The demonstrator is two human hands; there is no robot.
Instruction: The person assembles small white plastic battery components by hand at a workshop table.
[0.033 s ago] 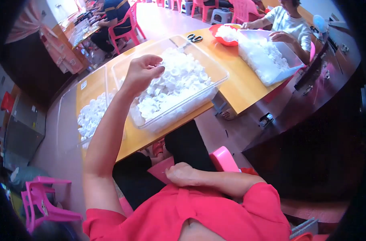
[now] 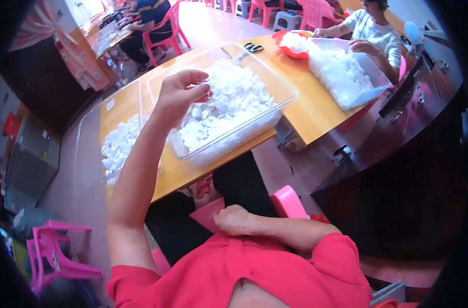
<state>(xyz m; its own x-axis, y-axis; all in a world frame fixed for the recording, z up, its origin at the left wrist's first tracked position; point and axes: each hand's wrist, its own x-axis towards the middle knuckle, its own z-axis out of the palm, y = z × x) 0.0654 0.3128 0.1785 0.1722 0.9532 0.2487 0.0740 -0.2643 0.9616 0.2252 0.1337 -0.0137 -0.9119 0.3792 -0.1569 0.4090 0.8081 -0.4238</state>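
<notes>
Above a large clear plastic bin (image 2: 290, 100) of small white ring-shaped plastic parts (image 2: 229, 100), my left hand (image 2: 181, 95) is raised with thumb and fingers pinched together. What lies between its fingertips is too small to make out against the white parts. My right hand (image 2: 233, 219) rests curled in my lap, closed; its fingers are mostly hidden, so anything inside cannot be seen. Partly behind my left forearm, a second clear bin (image 2: 80, 138) holds more white parts (image 2: 120, 143).
Black scissors (image 2: 253, 47) lie at the table's far edge. Beside them stand a red bowl (image 2: 281, 41) of white parts and a translucent bin (image 2: 380, 88), where another person (image 2: 375, 28) works. A pink stool (image 2: 54, 251) stands at lower left.
The view has shifted slightly. My left hand stays over the bin, its fingers moving a little at the pinch. My right hand keeps its place in my lap.
</notes>
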